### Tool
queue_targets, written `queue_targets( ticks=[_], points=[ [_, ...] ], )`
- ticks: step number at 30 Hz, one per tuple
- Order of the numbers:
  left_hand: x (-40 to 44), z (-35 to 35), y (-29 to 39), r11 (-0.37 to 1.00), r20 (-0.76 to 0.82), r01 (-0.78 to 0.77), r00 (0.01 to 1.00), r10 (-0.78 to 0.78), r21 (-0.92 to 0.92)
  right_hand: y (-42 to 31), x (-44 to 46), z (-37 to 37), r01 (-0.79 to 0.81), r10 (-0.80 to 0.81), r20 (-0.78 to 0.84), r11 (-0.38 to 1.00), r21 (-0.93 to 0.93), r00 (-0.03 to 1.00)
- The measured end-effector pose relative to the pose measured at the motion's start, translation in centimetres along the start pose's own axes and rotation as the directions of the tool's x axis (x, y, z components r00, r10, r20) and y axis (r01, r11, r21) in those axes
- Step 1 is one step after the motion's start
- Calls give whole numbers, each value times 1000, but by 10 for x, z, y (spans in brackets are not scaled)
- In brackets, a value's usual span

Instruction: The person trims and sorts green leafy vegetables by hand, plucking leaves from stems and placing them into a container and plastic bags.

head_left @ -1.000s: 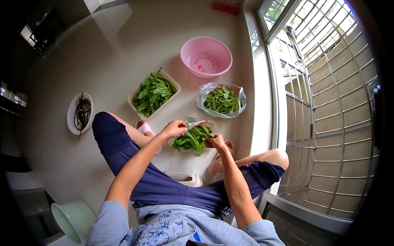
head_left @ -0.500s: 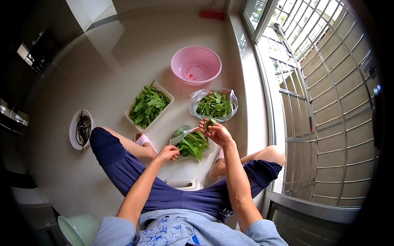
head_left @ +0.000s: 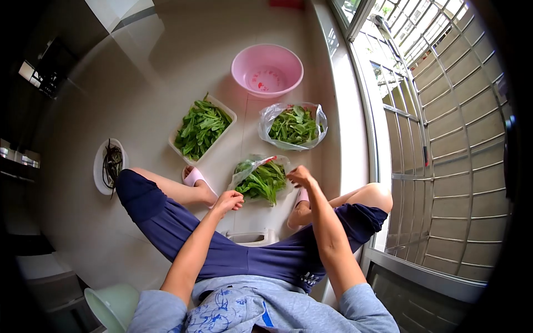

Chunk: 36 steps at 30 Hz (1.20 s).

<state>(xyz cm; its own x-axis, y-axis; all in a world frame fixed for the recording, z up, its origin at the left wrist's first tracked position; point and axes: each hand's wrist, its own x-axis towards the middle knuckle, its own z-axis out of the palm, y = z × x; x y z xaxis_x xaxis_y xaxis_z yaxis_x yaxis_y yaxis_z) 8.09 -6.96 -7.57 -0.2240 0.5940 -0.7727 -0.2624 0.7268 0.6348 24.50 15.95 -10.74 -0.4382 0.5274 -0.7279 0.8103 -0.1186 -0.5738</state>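
The pale floor [head_left: 144, 116] carries a pink basin [head_left: 266, 91] and, nearer, a plastic bag [head_left: 237, 176] of leafy greens [head_left: 264, 182] between both hands. The left hand [head_left: 229, 202], curled narrow, is just beside the greens' lower left; the right hand [head_left: 300, 176], fingers bent, is at their right. Whether either grips anything, I cannot tell.

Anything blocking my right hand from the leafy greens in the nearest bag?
Nothing visible: your right hand is beside the leafy greens, whose near side lies uncovered. The clear plastic bag overlaps their far left.

Home interior, tiled floor [head_left: 150, 116], barred window [head_left: 444, 150], pink slippers [head_left: 194, 177]
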Motion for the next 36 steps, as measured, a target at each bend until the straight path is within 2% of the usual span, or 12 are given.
queue_targets(
  ticks=[4,9,12,14,16,24,26,28,30,32,34,36],
  points=[
    [3,-2,-5,999,-1,-26,1000,26,-23,31,6,56,158,-81,251,939,-307,965],
    [3,-4,0,998,-9,-7,1000,7,-67,57,21,101,227,-227,16,971,-77,974],
    [5,-4,-1,998,-2,-15,1000,15,-67,67,46,92,289,-284,52,941,-177,957],
    [4,-4,2,999,-1,-13,1000,13,-47,48,44,71,61,-62,29,998,26,998],
    [4,0,5,999,7,-16,1000,16,-28,-4,8,28,-194,84,298,911,364,951],
    [-21,41,54,970,106,-227,970,218,82,-96,-75,-42,-45,-265,382,770,637,885],
    [-27,47,65,974,134,-211,966,221,-89,-110,-95,-45,-8,-325,365,738,675,873],
    [-37,51,75,819,300,-10,928,222,-574,-120,-114,-43,11,-338,320,702,712,885],
    [-39,61,75,778,222,-26,952,211,-627,-119,-119,-36,16,-363,309,669,743,879],
    [-42,69,71,846,-244,-533,817,523,31,-117,-121,-30,26,-427,302,611,791,852],
    [-46,68,77,789,-314,-600,729,608,133,-119,-124,-26,-5,-433,329,599,801,839],
    [-49,62,83,626,-278,-574,580,766,528,-125,-128,-22,-70,-443,357,543,837,822]
  ],
)
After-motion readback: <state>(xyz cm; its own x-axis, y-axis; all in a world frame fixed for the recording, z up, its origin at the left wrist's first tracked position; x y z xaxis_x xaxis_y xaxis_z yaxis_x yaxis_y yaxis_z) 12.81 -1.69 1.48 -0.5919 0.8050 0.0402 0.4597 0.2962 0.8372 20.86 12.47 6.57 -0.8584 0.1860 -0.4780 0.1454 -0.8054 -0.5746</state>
